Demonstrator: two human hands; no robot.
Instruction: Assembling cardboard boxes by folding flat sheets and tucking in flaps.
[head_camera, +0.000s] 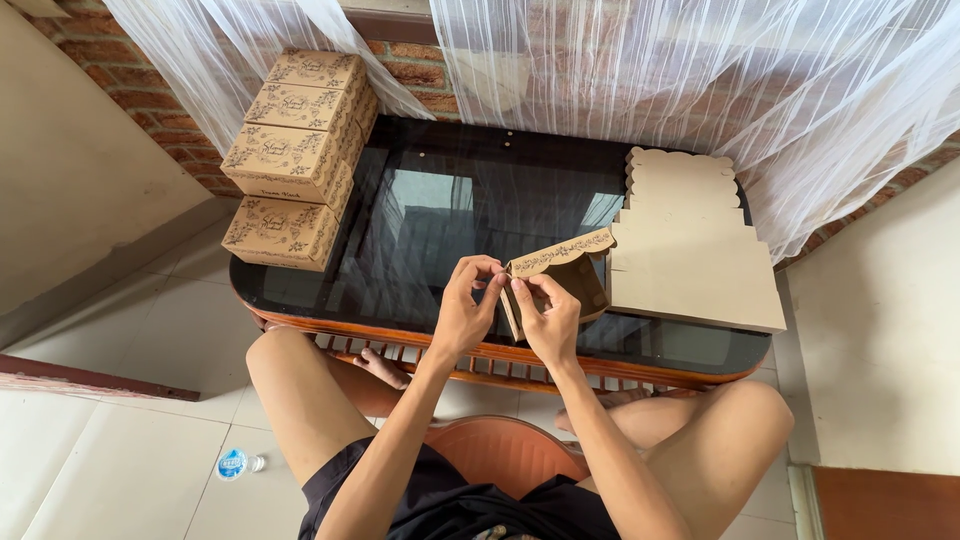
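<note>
Finished boxes (295, 150): a stack of closed kraft boxes with dark floral print sits at the far left end of the glass table (440, 200), some overhanging its edge; a knock to the table could tip the outer ones onto the floor.
Water bottle (233, 464): lies on the tiles beside the person's left leg, well apart from the hands.
Left hand (466, 310): fingers drawn together, thumb and forefinger pinching the near left corner of the half-folded box, just above the table's front edge.
Half-folded box (560, 272): held in the air over the near middle of the table, scalloped printed flap raised toward the right, inside open and brown.
Right hand (548, 318): fingers curled close, thumb and fingertips pressing the front wall and the lower flap, touching the left hand's fingertips.
Risk at the fold: both pinches sit on one corner, so in my judgement a hard squeeze could crease the thin card off its score line or tear a tab.
Risk of slipping: the far side of the box hangs unsupported; a loosened pinch could let it spring flat.
Flat blanks (690, 250): a pile of unfolded card with scalloped edges lies at the right end of the table, just beside the box; a swinging elbow could push the pile off.
</note>
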